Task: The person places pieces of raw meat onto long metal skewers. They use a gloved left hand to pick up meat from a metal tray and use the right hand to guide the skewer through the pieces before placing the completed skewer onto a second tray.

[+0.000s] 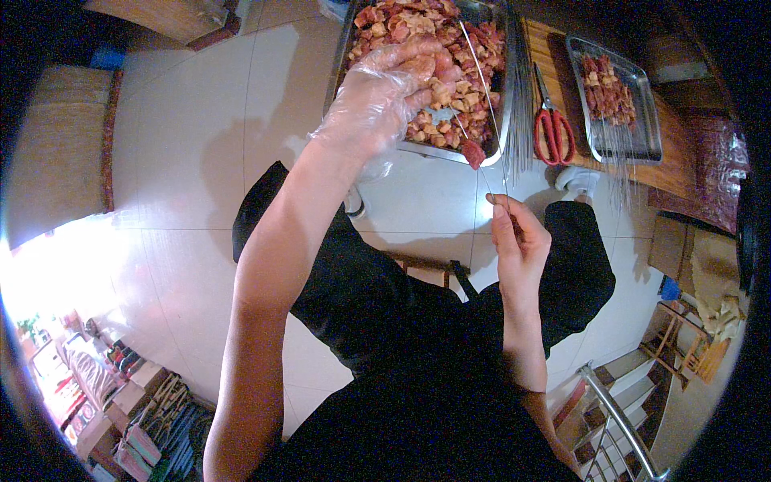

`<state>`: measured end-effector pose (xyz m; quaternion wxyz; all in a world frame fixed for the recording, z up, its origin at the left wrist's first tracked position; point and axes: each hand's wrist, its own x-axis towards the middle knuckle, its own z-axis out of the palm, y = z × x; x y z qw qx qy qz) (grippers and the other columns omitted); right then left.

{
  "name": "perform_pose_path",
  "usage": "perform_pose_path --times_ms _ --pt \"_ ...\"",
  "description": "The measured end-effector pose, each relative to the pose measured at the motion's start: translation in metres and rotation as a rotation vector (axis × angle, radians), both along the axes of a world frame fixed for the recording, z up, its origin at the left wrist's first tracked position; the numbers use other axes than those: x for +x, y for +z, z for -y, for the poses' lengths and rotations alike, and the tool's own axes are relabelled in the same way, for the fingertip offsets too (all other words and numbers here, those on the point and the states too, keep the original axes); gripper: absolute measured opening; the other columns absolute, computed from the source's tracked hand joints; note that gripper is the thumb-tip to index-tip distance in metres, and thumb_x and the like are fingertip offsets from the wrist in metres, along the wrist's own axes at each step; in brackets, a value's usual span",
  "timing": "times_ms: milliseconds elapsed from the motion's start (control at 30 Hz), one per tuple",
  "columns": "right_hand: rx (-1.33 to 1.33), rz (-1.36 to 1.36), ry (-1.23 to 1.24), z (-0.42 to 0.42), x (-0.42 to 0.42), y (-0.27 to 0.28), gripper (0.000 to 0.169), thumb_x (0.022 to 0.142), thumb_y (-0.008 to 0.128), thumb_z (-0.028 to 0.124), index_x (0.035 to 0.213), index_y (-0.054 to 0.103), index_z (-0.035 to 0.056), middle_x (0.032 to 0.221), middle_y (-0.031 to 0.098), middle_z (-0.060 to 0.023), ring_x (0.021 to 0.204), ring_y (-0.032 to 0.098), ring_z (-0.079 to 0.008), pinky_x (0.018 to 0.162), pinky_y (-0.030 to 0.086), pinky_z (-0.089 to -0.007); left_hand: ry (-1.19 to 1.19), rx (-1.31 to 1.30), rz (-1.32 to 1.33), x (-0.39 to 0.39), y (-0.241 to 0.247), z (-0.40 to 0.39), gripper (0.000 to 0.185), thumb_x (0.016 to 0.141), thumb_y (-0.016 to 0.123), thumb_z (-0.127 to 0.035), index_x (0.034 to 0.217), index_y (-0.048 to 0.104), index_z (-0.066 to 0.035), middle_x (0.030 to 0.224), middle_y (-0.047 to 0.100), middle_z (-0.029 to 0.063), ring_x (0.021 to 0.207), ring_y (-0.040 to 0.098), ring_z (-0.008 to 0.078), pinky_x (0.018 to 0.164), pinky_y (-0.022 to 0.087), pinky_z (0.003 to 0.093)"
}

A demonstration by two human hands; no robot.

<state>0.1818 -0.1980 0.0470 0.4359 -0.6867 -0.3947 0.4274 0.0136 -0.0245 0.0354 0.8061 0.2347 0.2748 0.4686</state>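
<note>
My left hand [385, 102], in a clear plastic glove, reaches into the pile of raw meat pieces [476, 54] in a metal tray [507, 90]. Its fingers touch the meat; blur and the glove hide whether they grip a piece. My right hand [519, 232] is bare and pinches the ends of two thin metal skewers [479, 66]. One carries a single red meat piece [473, 154] near the tray's front edge, its tip pointing towards my left hand. The other slants across the tray with no meat visible on it.
Beside the tray lie a bundle of bare skewers [519, 114] and red-handled scissors [552, 135] on a wooden surface [578, 153]. A smaller metal tray [647, 120] holds loaded meat skewers [608, 96]. At lower right is a metal railing [620, 416], near a wooden stool [677, 343].
</note>
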Motion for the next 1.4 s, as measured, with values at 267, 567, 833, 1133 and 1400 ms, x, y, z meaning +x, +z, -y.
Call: perform_pose_path --times_ms 267,567,833,1133,1400 --pt "-0.217 -0.589 -0.01 -0.002 0.003 -0.001 0.018 0.089 0.055 0.015 0.1 0.063 0.004 0.058 0.042 0.0065 0.046 0.031 -0.0008 0.04 0.021 -0.0175 0.072 -0.113 0.013 0.005 0.01 0.002 0.025 0.089 0.045 -0.001 0.114 0.047 0.003 0.108 0.055 0.0172 0.098 0.058 0.0328 0.083 0.054 0.0402" --pt "0.02 -0.183 -0.073 -0.004 -0.029 -0.015 0.018 0.089 0.055 0.012 0.102 0.062 0.0012 0.061 0.047 0.0053 0.052 0.038 -0.0016 0.045 0.031 -0.0177 0.023 -0.157 0.095 0.008 0.008 0.007 0.026 0.088 0.044 0.004 0.114 0.044 0.005 0.104 0.055 0.0193 0.095 0.06 0.0324 0.085 0.053 0.0378" --pt "0.059 -0.13 -0.052 -0.024 -0.024 -0.009 0.018 0.089 0.054 0.011 0.101 0.063 0.0001 0.062 0.047 0.0054 0.054 0.039 -0.0022 0.047 0.031 -0.0184 -0.095 0.012 0.053 0.017 0.0 0.017 0.025 0.088 0.05 -0.008 0.11 0.053 0.003 0.103 0.06 0.0183 0.092 0.062 0.0309 0.079 0.054 0.0316" --pt "-0.086 -0.452 -0.129 -0.031 -0.01 -0.001 0.017 0.09 0.055 0.016 0.099 0.063 0.0054 0.057 0.041 0.0074 0.043 0.027 0.0002 0.038 0.018 -0.0174 -0.146 0.759 -0.913 -0.018 -0.019 -0.007 0.036 0.081 0.061 -0.01 0.116 0.054 -0.001 0.112 0.06 0.0118 0.094 0.062 0.0215 0.087 0.047 0.0269" --pt "-0.128 -0.472 -0.242 -0.011 0.024 -0.017 0.018 0.089 0.056 0.018 0.101 0.063 0.005 0.056 0.039 0.0077 0.044 0.028 -0.0002 0.039 0.019 -0.017 0.003 0.796 -1.426 -0.032 -0.027 -0.034 0.021 0.078 0.063 -0.011 0.098 0.066 -0.007 0.1 0.066 0.0099 0.086 0.064 0.0224 0.076 0.051 0.0318"
